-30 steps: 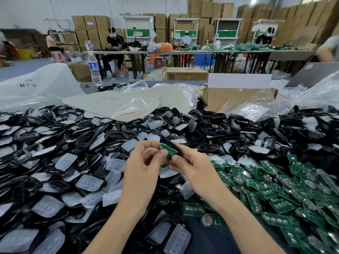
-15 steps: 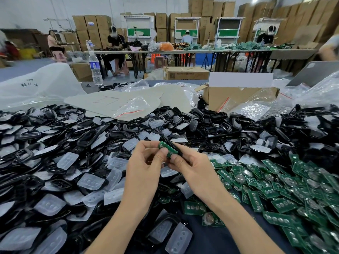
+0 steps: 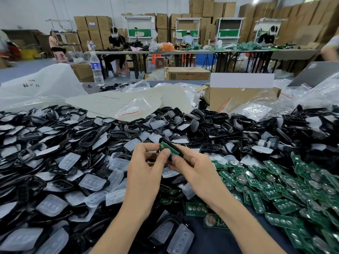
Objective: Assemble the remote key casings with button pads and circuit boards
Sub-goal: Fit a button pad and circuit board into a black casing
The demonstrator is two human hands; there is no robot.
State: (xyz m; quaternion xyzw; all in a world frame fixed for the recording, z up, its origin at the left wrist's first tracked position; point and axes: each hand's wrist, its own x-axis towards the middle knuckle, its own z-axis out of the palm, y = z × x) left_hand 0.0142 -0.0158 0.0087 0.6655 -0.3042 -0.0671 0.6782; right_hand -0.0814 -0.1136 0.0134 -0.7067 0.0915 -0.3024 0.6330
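Green rectangular circuit board (image 3: 167,149) sits between both hands, raised above the heaps at the centre of the head view. It lies against or partly in a black plastic key casing (image 3: 175,146) that backs it; whether it is fully home cannot be told. Long axis of the pair runs on a diagonal, far end up and to the left, near end down and to the right. Left hand (image 3: 145,173) pinches the far-left end, fingers curled over the top edge, thumb flat on the green face. Right hand (image 3: 195,169) holds the near-right end, thumb at the board's lower corner, fingers curled beneath the casing and mostly hidden. Both hands touch the piece, so neither is nearer; the thumbs lie just beside each other on the board. Judgement: board is being pressed into the shell, and the next push should go square to the green face, through the thumbs, with the fingers behind as backing. Tilt of the board against the casing rim is the thing to watch. Stock lies all round: translucent soft button pads (image 3: 92,181) and loose black casings (image 3: 89,138) to the left and ahead, loose green boards (image 3: 275,191) heaped to the right on the dark blue table (image 3: 211,237), nearer the right hand for the next pickup.
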